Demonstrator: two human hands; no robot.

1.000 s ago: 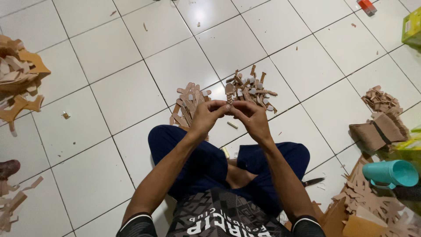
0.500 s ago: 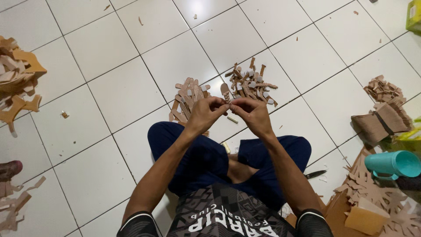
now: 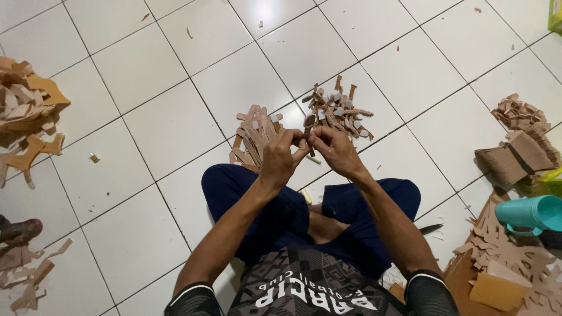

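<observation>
I sit cross-legged on a white tiled floor. My left hand (image 3: 282, 157) and my right hand (image 3: 333, 149) meet in front of my knees, both pinching one small brown cardboard piece (image 3: 308, 123) between the fingertips. Just beyond the hands lie two heaps: a pile of flat brown cardboard strips (image 3: 255, 136) to the left and a pile of small brown pieces with pale tabs (image 3: 338, 111) to the right.
Cardboard scrap heap (image 3: 26, 114) at far left, more scraps (image 3: 26, 278) at lower left. A stack of cut cardboard (image 3: 515, 149) at right, a teal plastic cup (image 3: 530, 213), cardboard sheets (image 3: 503, 263) at lower right, and a knife blade (image 3: 431, 228) by my right knee.
The view has shifted slightly; my hands stay together on the small piece, fingers working it, a little lower in the frame.
</observation>
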